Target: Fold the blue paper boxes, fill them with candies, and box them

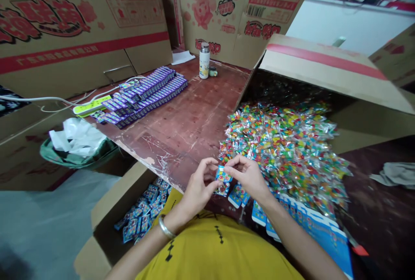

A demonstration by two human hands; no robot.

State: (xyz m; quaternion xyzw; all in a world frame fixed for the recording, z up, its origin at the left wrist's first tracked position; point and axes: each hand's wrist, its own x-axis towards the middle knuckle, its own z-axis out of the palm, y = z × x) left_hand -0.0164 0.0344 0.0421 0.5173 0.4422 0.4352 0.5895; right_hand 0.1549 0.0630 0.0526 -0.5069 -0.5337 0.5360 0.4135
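Note:
Between my two hands is a small blue candy box (223,174) with a colourful print, held over the table's front edge. My left hand (201,185) is closed on its left side, thumb and fingers pinching it. At the top right of the box, the fingers of my right hand (248,176) are pinched together on its upper end. Flat blue box blanks (238,195) lie just below my right hand, and a longer row of blue blanks (311,224) runs under my right forearm. Beyond that hand spreads a heap of clear candy packets (279,141) with many-coloured sweets.
An open carton (324,62) lies on its side behind the packets. Low at left, another carton (110,198) holds small blue boxes (145,211). Purple boxes (145,94) stand in rows near a yellow-green power strip (92,106). A white flask (204,60) stands farther back.

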